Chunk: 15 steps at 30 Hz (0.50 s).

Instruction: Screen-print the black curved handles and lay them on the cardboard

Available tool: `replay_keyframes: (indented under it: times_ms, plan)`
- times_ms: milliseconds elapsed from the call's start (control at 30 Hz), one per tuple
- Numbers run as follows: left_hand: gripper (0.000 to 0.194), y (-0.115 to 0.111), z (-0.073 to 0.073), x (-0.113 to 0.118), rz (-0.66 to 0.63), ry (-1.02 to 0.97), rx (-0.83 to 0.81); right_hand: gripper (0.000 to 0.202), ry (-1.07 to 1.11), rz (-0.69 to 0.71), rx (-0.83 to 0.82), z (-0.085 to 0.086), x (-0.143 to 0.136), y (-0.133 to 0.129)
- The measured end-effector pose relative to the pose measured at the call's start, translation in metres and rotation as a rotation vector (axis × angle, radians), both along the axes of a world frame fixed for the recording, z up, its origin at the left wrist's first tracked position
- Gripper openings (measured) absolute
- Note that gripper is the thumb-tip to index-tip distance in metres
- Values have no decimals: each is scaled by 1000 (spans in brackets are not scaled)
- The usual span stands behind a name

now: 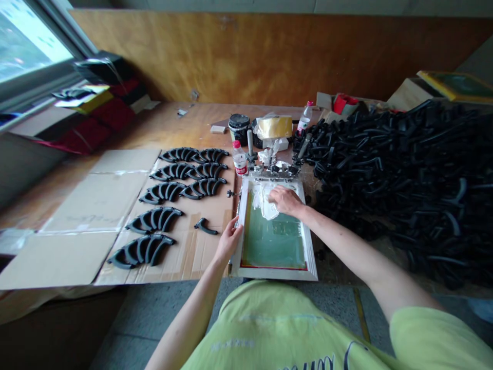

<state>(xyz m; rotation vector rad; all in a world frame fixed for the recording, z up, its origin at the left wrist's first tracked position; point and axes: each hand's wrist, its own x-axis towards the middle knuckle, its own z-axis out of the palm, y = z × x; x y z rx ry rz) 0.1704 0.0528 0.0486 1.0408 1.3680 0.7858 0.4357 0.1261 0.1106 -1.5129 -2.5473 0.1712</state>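
A framed green screen (269, 244) lies in front of me, its metal frame hinged to a clamp (273, 174) at the far end. My right hand (284, 200) is closed over the white-smeared upper part of the screen; what its fingers hold is too hidden to name. White paste or cloth (265, 201) lies beside its fingertips. At the frame's left edge is my left hand (232, 234), its fingers against the rim. A single black curved part (206, 226) rests on the cardboard (192, 252) to the left.
Rows of black curved parts (156, 220) lie on the cardboard. A big heap of black parts (404, 174) fills the right side. Behind the frame stand a red-capped bottle (239, 159), a dark tub (239, 128), a yellow roll (274, 127) and another bottle (305, 118).
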Motion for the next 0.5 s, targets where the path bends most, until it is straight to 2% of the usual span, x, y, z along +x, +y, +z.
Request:
replay_keyframes:
  times_ms: [67, 133, 200, 333, 433, 500]
  plan:
    - [73, -1, 0, 0, -3, -2, -3, 21, 45, 185, 1, 0, 10, -19]
    - [73, -1, 0, 1, -6, -4, -1, 21, 91, 305, -28, 3, 18, -27]
    - [74, -1, 0, 1, -3, -4, 9, 18, 122, 287, -47, 7, 19, -27]
    - [77, 0, 2, 1, 15, -9, 8, 24, 152, 115, 48, 0, 12, -29]
    - [78, -1, 4, 2, 23, -23, -10, 28, 165, 166, 71, -9, 10, -44]
    - [77, -1, 7, 2, 20, -15, -12, 24, 180, 169, 47, -8, 10, -45]
